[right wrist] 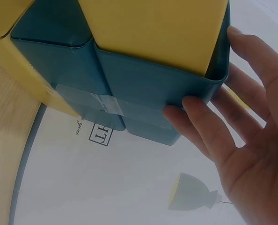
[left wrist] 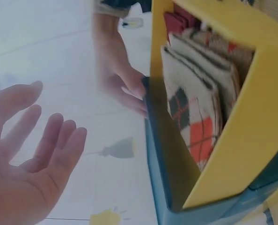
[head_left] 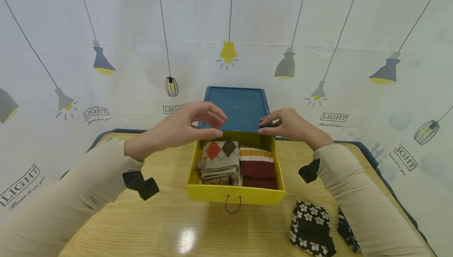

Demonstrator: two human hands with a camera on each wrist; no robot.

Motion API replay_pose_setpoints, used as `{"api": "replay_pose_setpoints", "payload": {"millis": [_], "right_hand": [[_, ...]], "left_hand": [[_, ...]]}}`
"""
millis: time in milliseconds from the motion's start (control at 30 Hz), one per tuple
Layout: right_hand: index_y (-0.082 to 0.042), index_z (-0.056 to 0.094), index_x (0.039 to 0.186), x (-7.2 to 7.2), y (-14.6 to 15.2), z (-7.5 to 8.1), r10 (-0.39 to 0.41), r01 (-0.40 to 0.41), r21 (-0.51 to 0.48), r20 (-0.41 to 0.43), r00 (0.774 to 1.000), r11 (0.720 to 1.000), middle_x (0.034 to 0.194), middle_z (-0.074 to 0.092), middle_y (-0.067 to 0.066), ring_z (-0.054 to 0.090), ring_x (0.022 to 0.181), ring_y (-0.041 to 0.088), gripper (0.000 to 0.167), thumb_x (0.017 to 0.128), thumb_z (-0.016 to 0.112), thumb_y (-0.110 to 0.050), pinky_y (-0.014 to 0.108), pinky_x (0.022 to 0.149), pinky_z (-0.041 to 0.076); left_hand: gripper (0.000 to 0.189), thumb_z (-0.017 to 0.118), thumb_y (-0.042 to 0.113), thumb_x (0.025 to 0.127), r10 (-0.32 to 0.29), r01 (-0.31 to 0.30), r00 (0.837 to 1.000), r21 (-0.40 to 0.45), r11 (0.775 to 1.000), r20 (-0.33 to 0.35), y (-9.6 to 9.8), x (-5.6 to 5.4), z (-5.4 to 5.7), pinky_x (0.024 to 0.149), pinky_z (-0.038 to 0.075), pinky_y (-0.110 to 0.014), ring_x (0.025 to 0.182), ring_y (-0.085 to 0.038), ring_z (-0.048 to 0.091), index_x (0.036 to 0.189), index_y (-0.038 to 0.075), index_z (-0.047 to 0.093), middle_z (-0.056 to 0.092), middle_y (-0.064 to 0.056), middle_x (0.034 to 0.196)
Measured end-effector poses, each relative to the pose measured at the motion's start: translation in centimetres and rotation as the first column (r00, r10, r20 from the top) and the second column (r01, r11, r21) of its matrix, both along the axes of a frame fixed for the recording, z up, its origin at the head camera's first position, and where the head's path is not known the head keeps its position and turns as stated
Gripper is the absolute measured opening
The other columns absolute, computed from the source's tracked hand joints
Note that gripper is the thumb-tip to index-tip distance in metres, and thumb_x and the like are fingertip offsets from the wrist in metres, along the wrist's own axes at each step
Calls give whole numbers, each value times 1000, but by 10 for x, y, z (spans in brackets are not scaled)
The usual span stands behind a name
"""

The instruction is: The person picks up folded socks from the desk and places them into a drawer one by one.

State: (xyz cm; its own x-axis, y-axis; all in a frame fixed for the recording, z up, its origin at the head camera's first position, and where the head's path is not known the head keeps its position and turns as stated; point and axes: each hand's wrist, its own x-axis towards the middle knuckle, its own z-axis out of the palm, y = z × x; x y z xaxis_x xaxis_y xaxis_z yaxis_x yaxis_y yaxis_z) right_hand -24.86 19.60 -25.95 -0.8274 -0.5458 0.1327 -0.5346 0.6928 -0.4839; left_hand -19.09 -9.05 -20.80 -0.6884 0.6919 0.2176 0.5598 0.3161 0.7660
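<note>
A yellow drawer (head_left: 235,195) with a black cord handle (head_left: 233,211) sticks out of a blue case (head_left: 235,107). Inside it, folded argyle socks (head_left: 221,158) in beige, red and dark green lie beside folded maroon striped socks (head_left: 260,170). My right hand (head_left: 290,125) holds the near right corner of the case; in the right wrist view its thumb is at the rim and fingertips (right wrist: 195,105) touch the side. My left hand (head_left: 192,123) hovers at the case's left front, fingers loosely bent and holding nothing, apart from the case in the left wrist view.
Black socks with white flowers (head_left: 313,227) lie on the wooden table (head_left: 148,217) at front right, with another dark patterned piece (head_left: 347,231) partly under my right forearm. A second blue case (right wrist: 59,61) is taped alongside the first. Behind hangs a lamp-print cloth (head_left: 134,21).
</note>
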Motion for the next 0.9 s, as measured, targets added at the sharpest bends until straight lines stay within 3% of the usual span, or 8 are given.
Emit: {"api": "replay_pose_setpoints", "payload": {"millis": [133,267,500,600,767,900], "right_hand": [[-4,67,100,0,1,0,1,-1,-2,-2,1000,1000,111,58,16,61,88,29,24,82,64,-19,35,70,51],[-3,67,100,0,2,0,-4,4,-2,-7,1000,1000,110,59,16,61,88,29,25,82,64,-19,35,70,51],[-3,67,101,1,3,-1,1,-1,-5,-14,1000,1000,110,59,16,61,88,28,25,82,64,-19,36,71,51],[-3,67,101,2,4,-1,-5,5,-6,-18,1000,1000,110,59,16,61,89,28,25,82,64,-19,36,71,51],[-3,67,101,2,3,-2,-16,16,-6,-10,1000,1000,112,58,16,61,89,29,26,82,64,-20,36,72,51],[-3,67,102,1,1,-1,-13,13,-4,-1,1000,1000,112,58,16,61,89,30,26,82,64,-21,36,71,51]], "left_hand": [[24,61,4,83,-29,29,1000,96,995,-1,-8,21,-3,79,48,-30,96,-14,55,107,4,56,56,-5,106],[23,61,1,82,-68,70,998,161,985,-16,-14,40,-14,73,50,-30,90,-16,56,104,3,58,57,-5,102],[22,63,7,82,-68,81,993,145,986,-92,-14,68,-53,61,52,-25,78,-11,58,103,3,61,59,-5,88],[22,62,9,83,-77,87,995,175,981,-61,-11,76,-73,60,52,-24,76,-9,58,104,2,61,60,-5,85],[23,62,17,84,7,-22,998,236,971,61,-3,87,-107,60,52,-25,76,-9,60,103,5,63,62,-3,86],[24,63,20,83,79,-134,974,255,958,214,3,95,-131,63,52,-25,78,-10,61,104,9,64,64,-3,91]]}}
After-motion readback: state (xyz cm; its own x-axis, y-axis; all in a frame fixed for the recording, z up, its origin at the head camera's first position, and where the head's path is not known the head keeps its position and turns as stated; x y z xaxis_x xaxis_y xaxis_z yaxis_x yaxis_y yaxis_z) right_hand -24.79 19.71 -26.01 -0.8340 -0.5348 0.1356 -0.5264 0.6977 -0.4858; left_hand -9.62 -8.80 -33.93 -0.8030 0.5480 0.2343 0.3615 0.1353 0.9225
